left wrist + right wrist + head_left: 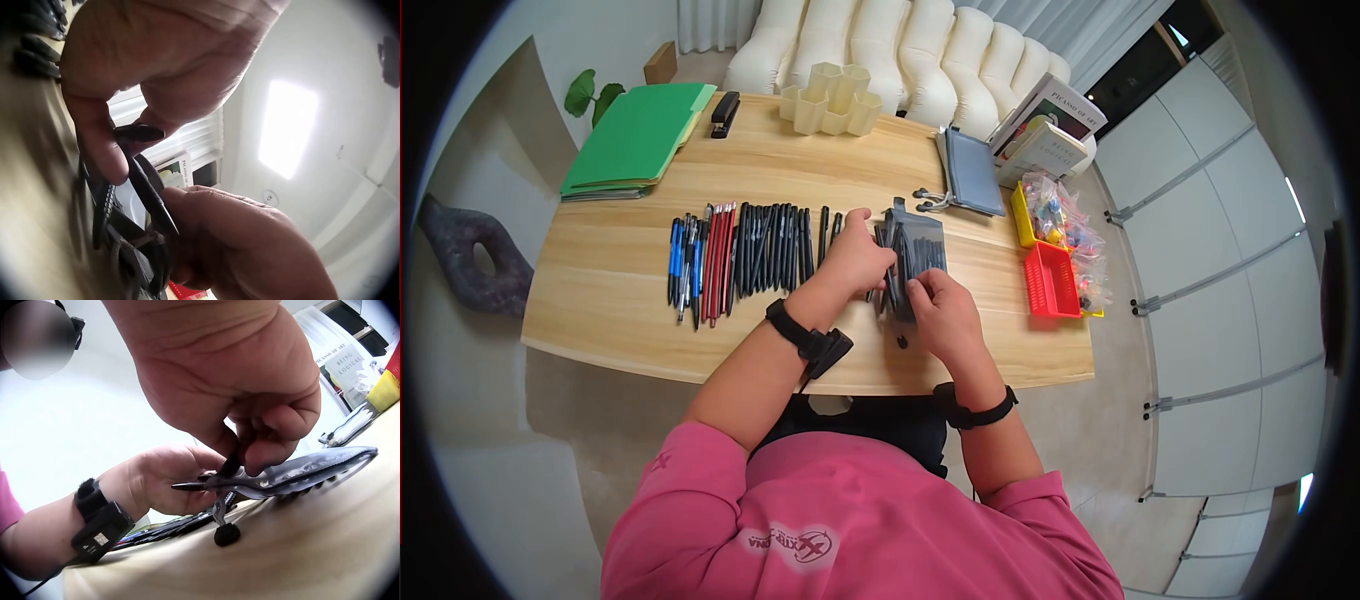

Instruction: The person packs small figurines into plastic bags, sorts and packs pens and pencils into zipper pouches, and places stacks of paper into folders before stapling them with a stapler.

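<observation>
My left hand point(858, 258) point(156, 56) has its fingers round black pens point(147, 190) at the left side of a dark grey see-through pouch point(928, 245) point(300, 475). Pinched between the right hand's point(948, 318) point(231, 381) thumb and fingers is the pouch's near edge. Dark pens show inside the pouch, which lies on the table. A black toggle on a cord point(227, 534) hangs from its near end. Left of the hands, black pens point(770, 245), red pens point(719, 260) and blue pens point(675, 258) lie side by side. How many pens the left hand holds is hidden.
Green folders point(635, 140), a black stapler point(724, 114) and a cream hexagonal holder point(830, 105) stand along the back. Behind the pouch lies a blue-grey case point(974, 175) by upright books point(1050, 125). Red point(1052, 282) and yellow point(1022, 215) baskets with bagged items are at the right.
</observation>
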Motion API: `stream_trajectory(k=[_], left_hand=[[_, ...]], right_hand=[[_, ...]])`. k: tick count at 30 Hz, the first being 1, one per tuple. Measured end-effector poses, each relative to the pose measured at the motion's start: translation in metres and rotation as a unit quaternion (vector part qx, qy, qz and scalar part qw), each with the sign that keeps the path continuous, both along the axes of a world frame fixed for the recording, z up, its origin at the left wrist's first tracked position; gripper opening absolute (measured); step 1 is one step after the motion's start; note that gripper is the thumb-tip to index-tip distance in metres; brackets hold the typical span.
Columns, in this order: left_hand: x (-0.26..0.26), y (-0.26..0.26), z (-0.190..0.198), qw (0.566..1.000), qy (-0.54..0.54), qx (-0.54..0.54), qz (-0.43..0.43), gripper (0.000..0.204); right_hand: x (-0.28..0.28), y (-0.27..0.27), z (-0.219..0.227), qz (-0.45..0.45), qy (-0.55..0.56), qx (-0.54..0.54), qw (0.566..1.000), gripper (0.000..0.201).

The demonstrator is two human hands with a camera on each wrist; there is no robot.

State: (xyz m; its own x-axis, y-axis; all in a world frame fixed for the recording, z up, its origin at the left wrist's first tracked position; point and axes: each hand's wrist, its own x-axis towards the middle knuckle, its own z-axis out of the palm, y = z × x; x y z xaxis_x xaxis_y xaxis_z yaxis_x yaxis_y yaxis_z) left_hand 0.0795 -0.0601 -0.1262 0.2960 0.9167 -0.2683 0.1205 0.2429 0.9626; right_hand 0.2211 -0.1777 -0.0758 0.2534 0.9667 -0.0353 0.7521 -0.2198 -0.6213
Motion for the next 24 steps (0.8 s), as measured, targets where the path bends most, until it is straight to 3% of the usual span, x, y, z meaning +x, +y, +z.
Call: stream_trajectory(k=[8,10,11,13,24], left_hand=[[0.001,0.004,-0.002,0.999,-0.020,-0.016,0.026,0.085],[0.003,0.007,-0.009,0.994,0.001,0.082,0.066,0.086],[0.002,0.009,-0.012,0.995,0.001,0.081,0.067,0.086],[-0.003,0.004,0.004,0.998,-0.039,-0.010,0.041,0.087],[-0.002,0.003,0.000,1.000,0.012,0.015,-0.003,0.082]], right_hand=[[-0.006,-0.005,0.001,0.011,-0.010,0.016,1.000,0.026],[-0.007,-0.007,-0.003,0.011,-0.011,0.017,1.000,0.026],[-0.007,-0.008,-0.004,0.012,-0.013,0.018,1.000,0.026],[-0.008,-0.008,-0.002,0.008,-0.015,0.013,1.000,0.026],[-0.006,-0.005,0.002,-0.003,-0.021,0.031,0.999,0.026]])
